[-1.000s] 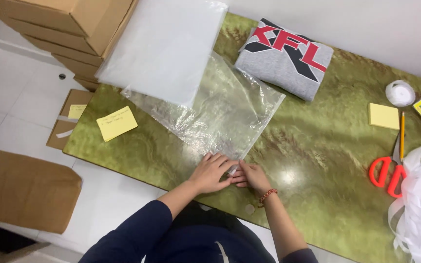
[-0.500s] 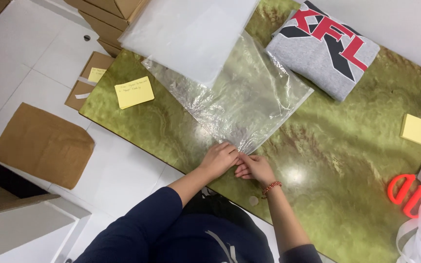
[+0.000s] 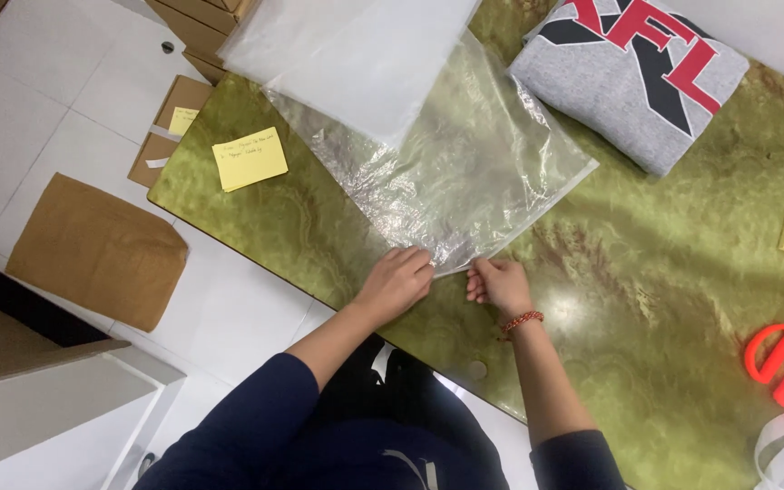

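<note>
We see the clear plastic bag (image 3: pixel 446 172) stretching up and away from both hands, left hand (image 3: pixel 396 283) and right hand (image 3: pixel 499 284) each pinching its near edge.

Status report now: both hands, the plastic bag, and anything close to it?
Left hand and right hand pinch near corner of clear plastic bag. Bag flat on green table. White sheet overlaps far end; folded grey shirt beside.
</note>
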